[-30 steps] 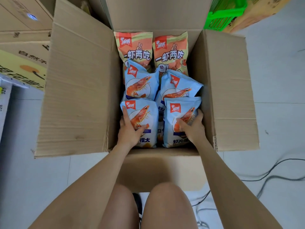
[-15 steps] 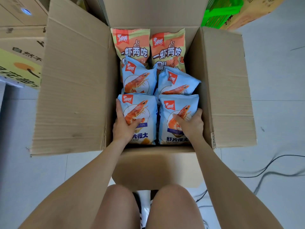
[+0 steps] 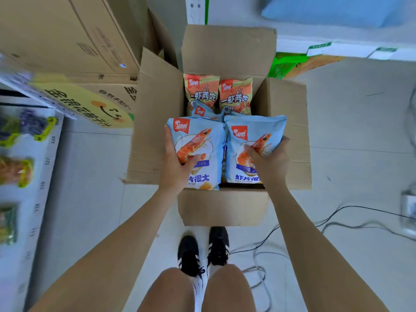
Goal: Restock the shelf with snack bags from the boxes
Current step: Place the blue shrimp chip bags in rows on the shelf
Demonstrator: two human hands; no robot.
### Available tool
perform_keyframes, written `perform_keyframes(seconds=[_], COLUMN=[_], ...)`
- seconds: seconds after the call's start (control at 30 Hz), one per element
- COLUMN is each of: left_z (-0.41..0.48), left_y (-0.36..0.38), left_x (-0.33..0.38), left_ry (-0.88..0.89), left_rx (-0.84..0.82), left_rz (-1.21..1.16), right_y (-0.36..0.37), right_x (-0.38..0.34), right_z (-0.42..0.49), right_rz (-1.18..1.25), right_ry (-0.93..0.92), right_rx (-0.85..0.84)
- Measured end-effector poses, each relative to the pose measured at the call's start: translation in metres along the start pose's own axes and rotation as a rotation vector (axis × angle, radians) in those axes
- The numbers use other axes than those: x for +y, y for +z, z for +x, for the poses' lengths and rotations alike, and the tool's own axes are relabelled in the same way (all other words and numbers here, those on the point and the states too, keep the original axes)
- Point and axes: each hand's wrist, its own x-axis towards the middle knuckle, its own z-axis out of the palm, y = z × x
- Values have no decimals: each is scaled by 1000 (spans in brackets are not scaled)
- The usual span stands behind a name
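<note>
– Left bag [image 3: 195, 140] and right bag [image 3: 254, 131]: where in the frame?
– Centre, side by side and touching, held above the open box [image 3: 155, 122].
– The grip?
– Left hand [image 3: 175, 163] clasps the left bag, right hand [image 3: 270, 163] the right bag. Each has its fingers round the outer edge and its thumb pressed on the front.
– Inside the box?
– Two orange bags [image 3: 201, 91] stand upright at the far wall, with a blue bag [image 3: 199, 110] before them.
</note>
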Motion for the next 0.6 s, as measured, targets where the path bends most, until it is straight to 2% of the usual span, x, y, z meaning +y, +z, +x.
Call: perform_keyframes(seconds=[0.3,0.6], left_z=[-74,-182], left_y=[-78,-155], left_x=[92,123], left_ry=[38,-44], left_rx=[63,233], left_rz=[118,129], right_y=[-41,-88], right_x=[-86,-150], right_z=[-74,-163], right_rz=[-8,-68], right_ry=[-38,-171], right_rx=[22,-65])
